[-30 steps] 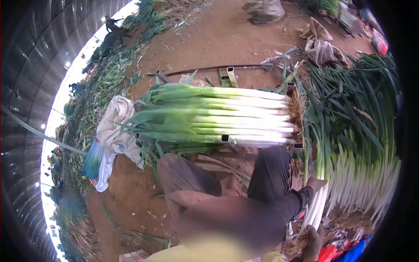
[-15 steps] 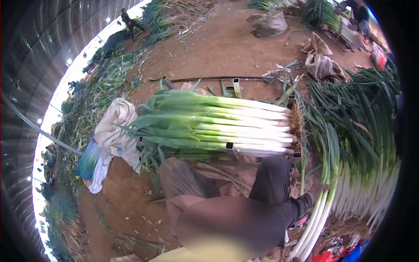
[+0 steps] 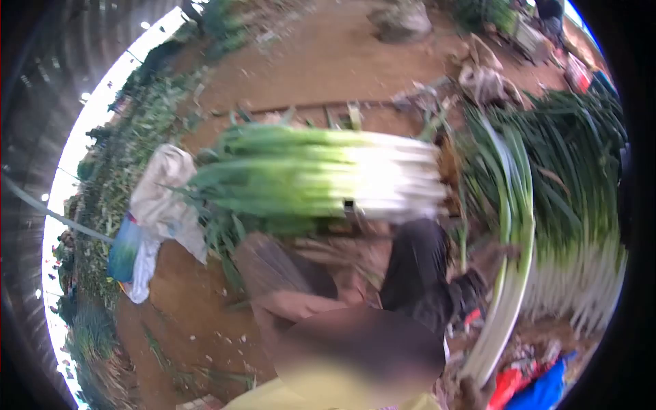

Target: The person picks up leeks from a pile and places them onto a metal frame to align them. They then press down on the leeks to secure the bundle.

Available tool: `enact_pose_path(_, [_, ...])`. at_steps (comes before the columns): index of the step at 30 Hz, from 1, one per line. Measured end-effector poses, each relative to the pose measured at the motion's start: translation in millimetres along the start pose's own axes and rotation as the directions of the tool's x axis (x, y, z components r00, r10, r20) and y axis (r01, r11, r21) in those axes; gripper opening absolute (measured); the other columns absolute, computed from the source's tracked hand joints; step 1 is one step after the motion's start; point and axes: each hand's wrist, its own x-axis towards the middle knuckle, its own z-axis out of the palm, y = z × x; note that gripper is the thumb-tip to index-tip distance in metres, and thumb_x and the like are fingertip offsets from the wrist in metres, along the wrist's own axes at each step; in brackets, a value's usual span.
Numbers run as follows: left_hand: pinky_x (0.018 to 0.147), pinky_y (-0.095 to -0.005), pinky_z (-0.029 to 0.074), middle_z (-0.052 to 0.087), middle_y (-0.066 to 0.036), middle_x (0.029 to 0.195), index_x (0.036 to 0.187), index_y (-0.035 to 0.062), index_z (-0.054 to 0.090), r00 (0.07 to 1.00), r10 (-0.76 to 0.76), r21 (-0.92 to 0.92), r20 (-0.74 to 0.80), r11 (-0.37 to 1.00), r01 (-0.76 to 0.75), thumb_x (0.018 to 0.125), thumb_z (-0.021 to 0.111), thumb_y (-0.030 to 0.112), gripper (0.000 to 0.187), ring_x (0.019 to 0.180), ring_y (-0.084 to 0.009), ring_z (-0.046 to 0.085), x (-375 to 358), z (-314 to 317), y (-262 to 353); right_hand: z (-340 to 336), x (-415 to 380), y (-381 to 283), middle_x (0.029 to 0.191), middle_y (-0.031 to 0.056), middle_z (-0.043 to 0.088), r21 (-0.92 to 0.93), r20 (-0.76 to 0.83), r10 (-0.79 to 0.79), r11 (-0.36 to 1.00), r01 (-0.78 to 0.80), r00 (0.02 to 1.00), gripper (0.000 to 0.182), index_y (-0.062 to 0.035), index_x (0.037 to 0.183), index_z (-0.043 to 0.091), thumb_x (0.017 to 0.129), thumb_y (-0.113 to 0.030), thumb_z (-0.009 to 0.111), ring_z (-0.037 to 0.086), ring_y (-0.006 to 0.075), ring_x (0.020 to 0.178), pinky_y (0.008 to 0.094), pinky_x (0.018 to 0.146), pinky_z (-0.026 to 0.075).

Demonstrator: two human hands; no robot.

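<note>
A few long leeks (image 3: 509, 290), white at the root end and green at the top, stand slanted at my right side. My left hand (image 3: 502, 254) seems to reach across my body and is closed around their middle. Low in the view, my right hand (image 3: 475, 394) is closed at their white lower end; its fingers are partly cut off by the frame edge. In front of my knees, a thick row of leeks (image 3: 321, 171) lies sideways on a low metal frame (image 3: 349, 205), roots to the right. Motion smears the row.
A large heap of leeks (image 3: 581, 205) lies at the right. At the left are a pale sack (image 3: 164, 184) and piled green leaves (image 3: 130, 184). Brown sacks (image 3: 485, 78) rest on the soil farther off, near a person (image 3: 550, 17). Red and blue cloth (image 3: 540, 389) lies bottom right.
The view has shifted. My left hand and the held leeks have moved up, towards the row. The held leeks' white ends look closer together, and more of my right hand shows.
</note>
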Motion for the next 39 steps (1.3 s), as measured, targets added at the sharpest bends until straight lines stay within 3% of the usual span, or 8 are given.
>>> enact_pose_path(10, [0.08, -0.0314, 0.054, 0.067, -0.001, 0.1, 0.115, 0.0078, 0.061, 0.698, 0.693, 0.393, 0.181, 0.6, -0.697, 0.084, 0.078, 0.009, 0.035, 0.088, -0.0141, 0.065, -107.2, 157.4, 206.4, 27.6, 140.5, -64.2, 0.094, -0.0002, 0.065, -0.107, 0.184, -0.234, 0.961, 0.256, 0.955, 0.044, 0.0015, 0.122, 0.063, 0.079, -0.001, 0.07, 0.062, 0.0103, 0.081, 0.0273, 0.068, 0.051])
enact_pose_path(14, [0.079, -0.0323, 0.057, 0.068, -0.005, 0.1, 0.114, 0.008, 0.063, 0.439, 0.834, 0.563, 0.335, 0.197, -0.803, 0.091, 0.075, 0.021, 0.029, 0.092, -0.017, 0.068, -170.5, 171.3, 305.2, 110.6, 229.3, -160.7, 0.113, 0.0026, 0.065, -0.022, 0.587, -0.517, 0.759, 0.65, 0.623, 0.046, 0.0017, 0.129, 0.062, 0.086, -0.006, 0.075, 0.061, 0.0108, 0.099, 0.0273, 0.086, 0.051])
enact_pose_path(18, [0.09, -0.0445, 0.06, 0.063, -0.016, 0.12, 0.127, 0.0027, 0.057, 0.295, 0.922, 0.874, 0.251, -0.085, -0.478, 0.101, 0.063, 0.033, 0.041, 0.109, -0.026, 0.065, -222.3, 107.9, 379.1, 203.3, 319.0, -216.9, 0.099, 0.0016, 0.067, 0.049, 0.846, -0.402, 0.712, 0.7, 0.35, 0.043, 0.0007, 0.125, 0.065, 0.085, -0.01, 0.076, 0.061, 0.0101, 0.093, 0.0273, 0.082, 0.052])
enact_pose_path(23, [0.081, -0.0376, 0.062, 0.069, -0.014, 0.114, 0.129, 0.0028, 0.06, 0.631, 0.648, 0.775, -0.426, 0.621, -0.115, 0.097, 0.067, 0.029, 0.042, 0.091, -0.0266, 0.071, -264.9, -40.1, 419.8, 273.1, 441.3, -183.6, 0.098, 0.0034, 0.073, -0.265, 0.903, -0.132, 0.576, 0.773, 0.408, 0.05, -0.0017, 0.122, 0.068, 0.074, -0.01, 0.081, 0.064, 0.0133, 0.093, 0.0295, 0.086, 0.053])
enact_pose_path(25, [0.082, -0.0418, 0.062, 0.07, -0.014, 0.113, 0.127, 0.0018, 0.06, 0.582, 0.651, 0.873, -0.488, 0.362, 0.327, 0.1, 0.063, 0.031, 0.04, 0.095, -0.0324, 0.071, -263.2, -4.8, 384.3, 273.7, 477.4, -168.3, 0.106, 0.0053, 0.073, -0.432, 0.867, -0.004, 0.496, 0.754, 0.499, 0.059, -0.0001, 0.127, 0.066, 0.071, -0.009, 0.083, 0.064, 0.0147, 0.098, 0.0318, 0.091, 0.052])
enact_pose_path(29, [0.082, -0.0396, 0.057, 0.074, -0.009, 0.111, 0.113, 0.0148, 0.073, 0.611, 0.74, 0.621, 0.281, -0.626, 0.472, 0.09, 0.072, 0.021, 0.024, 0.095, -0.0272, 0.072, -255.5, 11.1, 414.0, 270.9, 500.4, -177.0, 0.1, 0.0091, 0.076, -0.516, 0.831, -0.009, 0.36, 0.777, 0.556, 0.049, -0.0071, 0.115, 0.072, 0.069, -0.019, 0.084, 0.068, 0.0188, 0.092, 0.032, 0.09, 0.052])
enact_pose_path(35, [0.106, -0.0493, 0.043, 0.065, -0.008, 0.133, 0.132, 0.0196, 0.063, 0.767, 0.632, 0.106, 0.109, -0.774, 0.624, 0.094, 0.063, 0.042, 0.044, 0.124, -0.0286, 0.06, -222.1, -43.4, 474.3, 293.7, 439.3, -183.5, 0.111, 0.0147, 0.072, -0.843, 0.537, -0.272, -0.209, 0.496, 0.798, 0.055, -0.0143, 0.13, 0.061, 0.078, -0.027, 0.078, 0.069, 0.0334, 0.106, 0.0471, 0.092, 0.052])
enact_pose_path(39, [0.114, -0.0565, 0.035, 0.057, -0.008, 0.142, 0.14, 0.0218, 0.057, 0.73, 0.68, 0.038, -0.066, -0.729, 0.683, 0.097, 0.059, 0.043, 0.047, 0.132, -0.027, 0.054, -205.8, -53.4, 476.4, 322.7, 401.1, -146.9, 0.115, 0.0117, 0.068, -0.698, 0.567, -0.664, -0.072, 0.713, 0.488, 0.046, -0.0156, 0.126, 0.062, 0.082, -0.023, 0.073, 0.065, 0.0337, 0.107, 0.0481, 0.088, 0.051])
